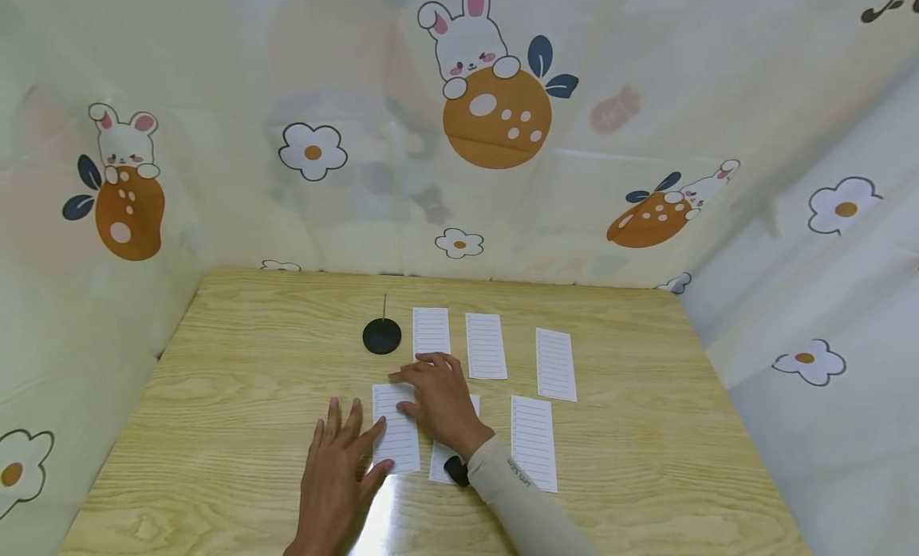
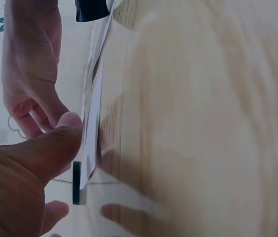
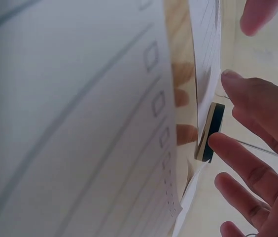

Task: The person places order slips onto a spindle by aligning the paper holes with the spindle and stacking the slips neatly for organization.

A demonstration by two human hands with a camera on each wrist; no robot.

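White lined paper slips with small checkboxes lie in two rows on the wooden table. The front-left slip [image 1: 393,440] is between my two hands. My left hand [image 1: 333,468] is at that slip's left side, fingers spread, thumb and a fingertip over its edge; whether they touch it I cannot tell. Over its upper right corner hovers my right hand [image 1: 441,400], fingers spread and bent a little. It partly hides the front-middle slip [image 1: 439,464] and the bottom of the back-left slip [image 1: 431,329]. In the right wrist view, a large lined slip [image 3: 80,123] fills the left side.
Behind the front-left slip stands a black round base [image 1: 382,337] with a thin upright metal spike. Other slips are the back-middle slip [image 1: 486,346], back-right slip [image 1: 556,364] and front-right slip [image 1: 534,436]. A patterned curtain [image 1: 359,221] encloses the table [image 1: 237,380].
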